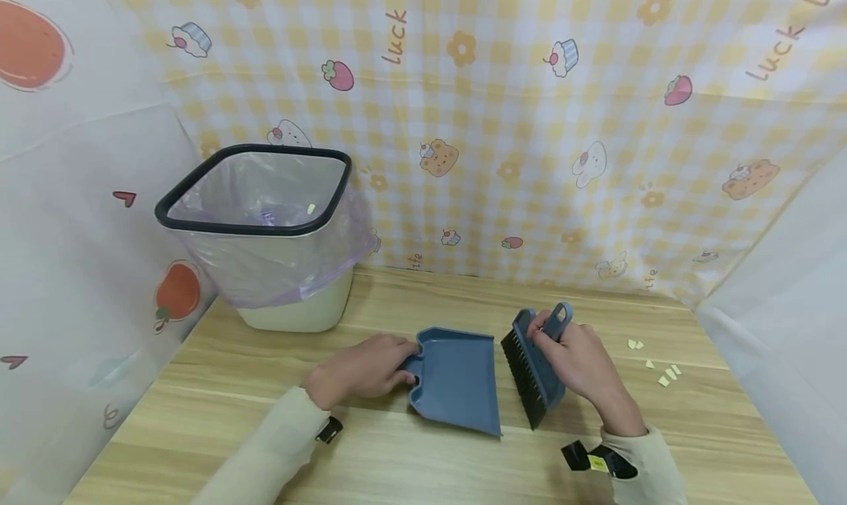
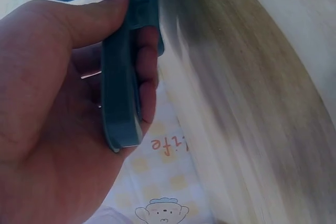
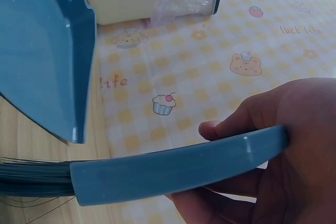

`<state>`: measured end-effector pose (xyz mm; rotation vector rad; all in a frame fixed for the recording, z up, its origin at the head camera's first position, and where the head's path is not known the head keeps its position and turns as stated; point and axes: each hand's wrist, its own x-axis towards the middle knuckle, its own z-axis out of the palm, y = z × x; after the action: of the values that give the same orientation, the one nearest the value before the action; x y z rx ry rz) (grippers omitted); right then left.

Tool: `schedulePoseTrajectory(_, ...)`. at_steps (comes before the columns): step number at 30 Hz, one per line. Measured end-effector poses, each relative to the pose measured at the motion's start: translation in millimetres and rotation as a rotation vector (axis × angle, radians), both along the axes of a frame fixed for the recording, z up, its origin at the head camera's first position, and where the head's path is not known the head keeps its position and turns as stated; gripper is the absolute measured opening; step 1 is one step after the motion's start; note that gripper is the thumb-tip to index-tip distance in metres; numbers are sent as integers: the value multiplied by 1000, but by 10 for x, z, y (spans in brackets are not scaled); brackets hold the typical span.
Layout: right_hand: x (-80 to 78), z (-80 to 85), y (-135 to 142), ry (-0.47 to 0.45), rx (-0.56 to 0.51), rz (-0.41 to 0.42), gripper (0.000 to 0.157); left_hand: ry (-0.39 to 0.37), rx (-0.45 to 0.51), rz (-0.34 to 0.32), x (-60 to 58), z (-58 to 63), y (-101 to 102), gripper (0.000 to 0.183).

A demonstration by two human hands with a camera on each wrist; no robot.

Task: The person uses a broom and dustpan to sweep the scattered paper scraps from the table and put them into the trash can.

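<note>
Left hand (image 1: 364, 367) grips pan (image 1: 459, 380); right hand (image 1: 581, 359) grips brush (image 1: 548, 378). Sweeping, I'd judge; next stroke needs bristles (image 1: 522, 380) beyond scraps (image 1: 670, 374).

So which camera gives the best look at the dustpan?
The head view: there the dustpan shows nearly whole, only slightly covered by the left hand. The left wrist view shows mostly its handle; the right wrist view, a cut-off part.
</note>
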<state>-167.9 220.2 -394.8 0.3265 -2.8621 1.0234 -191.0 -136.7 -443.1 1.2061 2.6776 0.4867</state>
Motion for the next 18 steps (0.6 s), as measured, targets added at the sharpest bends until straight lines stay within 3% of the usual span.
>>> schedulePoseTrajectory(18,0,5,8,-11,-5,-1,18,-77,31,20,-57,0,48,14)
